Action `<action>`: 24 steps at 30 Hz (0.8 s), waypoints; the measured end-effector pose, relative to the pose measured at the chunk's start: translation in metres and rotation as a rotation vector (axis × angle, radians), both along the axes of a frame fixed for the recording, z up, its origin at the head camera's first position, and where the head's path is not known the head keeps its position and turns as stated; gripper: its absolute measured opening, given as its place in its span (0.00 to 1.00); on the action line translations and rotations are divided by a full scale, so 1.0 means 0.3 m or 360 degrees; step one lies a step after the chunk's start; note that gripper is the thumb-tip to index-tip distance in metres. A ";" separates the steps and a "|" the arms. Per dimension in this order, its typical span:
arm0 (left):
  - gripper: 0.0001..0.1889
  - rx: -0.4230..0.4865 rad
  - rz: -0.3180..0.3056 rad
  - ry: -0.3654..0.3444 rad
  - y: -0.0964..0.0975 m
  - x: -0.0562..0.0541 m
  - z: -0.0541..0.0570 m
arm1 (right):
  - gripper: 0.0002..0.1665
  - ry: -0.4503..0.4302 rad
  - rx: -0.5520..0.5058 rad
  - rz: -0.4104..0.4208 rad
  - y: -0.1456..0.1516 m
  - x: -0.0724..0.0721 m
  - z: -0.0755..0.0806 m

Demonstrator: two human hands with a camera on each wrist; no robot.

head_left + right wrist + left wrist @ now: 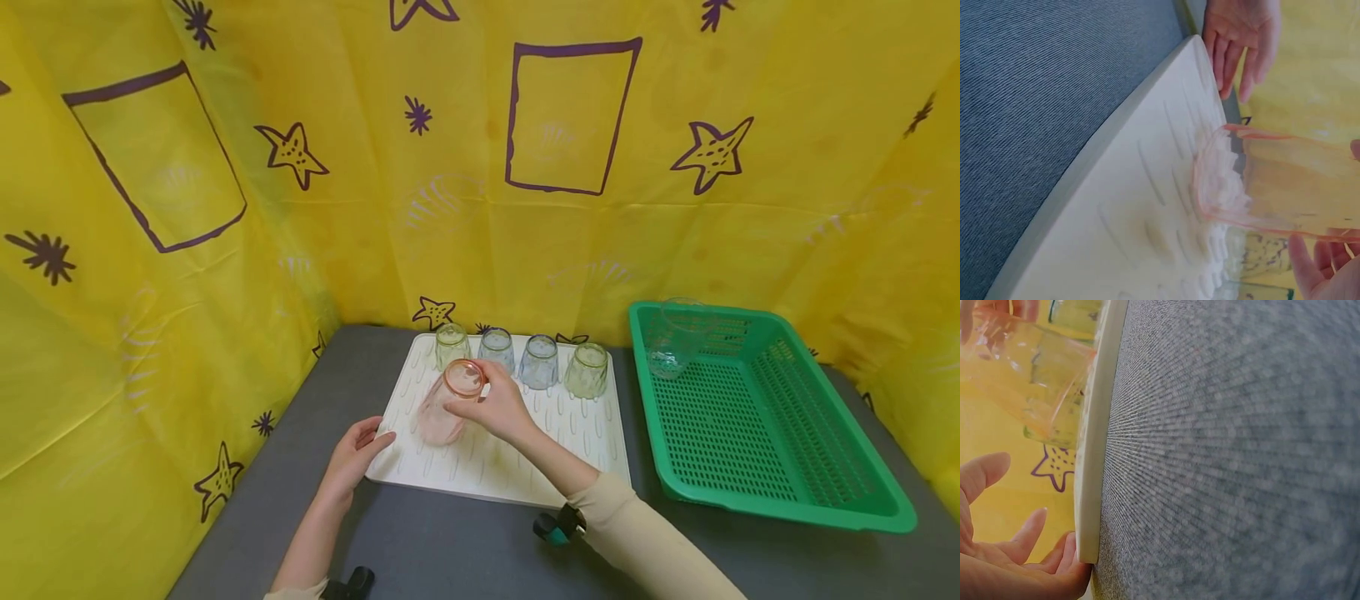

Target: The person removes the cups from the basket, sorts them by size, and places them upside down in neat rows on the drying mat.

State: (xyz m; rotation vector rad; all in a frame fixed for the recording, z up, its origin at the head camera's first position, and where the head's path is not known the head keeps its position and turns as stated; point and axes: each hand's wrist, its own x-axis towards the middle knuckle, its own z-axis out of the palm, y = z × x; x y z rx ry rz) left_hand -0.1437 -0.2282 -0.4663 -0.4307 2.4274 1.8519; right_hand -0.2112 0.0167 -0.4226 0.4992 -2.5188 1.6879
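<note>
My right hand (498,404) grips a tall pink glass (438,421) near its upper end, thumb on one side and fingers on the other. The glass leans over a white ridged drying mat (510,467), its lower end at or close to the surface. Its transparent wall also shows in the right wrist view as pink glass (1297,181). My left hand (354,454) is at the mat's left edge, fingertips touching it and thumb held apart. Along the mat's back stand a green glass (452,346), two bluish glasses (540,362) and another green glass (587,371).
A green perforated basket (780,512) stands on the grey table (465,542) to the right of the mat. Inside, a tall clear glass (671,346) leans at the back left corner. A yellow patterned curtain (480,242) hangs behind and at the sides.
</note>
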 end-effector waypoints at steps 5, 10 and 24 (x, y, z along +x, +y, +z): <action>0.32 0.0007 -0.0008 0.0003 0.003 0.003 0.006 | 0.42 0.0017 0.0036 0.0018 -0.024 -0.003 0.005; 0.31 0.0001 -0.0001 0.0003 0.004 0.004 0.007 | 0.42 0.0007 0.0081 0.0017 -0.044 -0.007 0.006; 0.31 0.0013 0.0014 -0.0010 0.000 0.006 0.004 | 0.42 0.0010 0.0248 -0.0004 -0.094 -0.004 0.015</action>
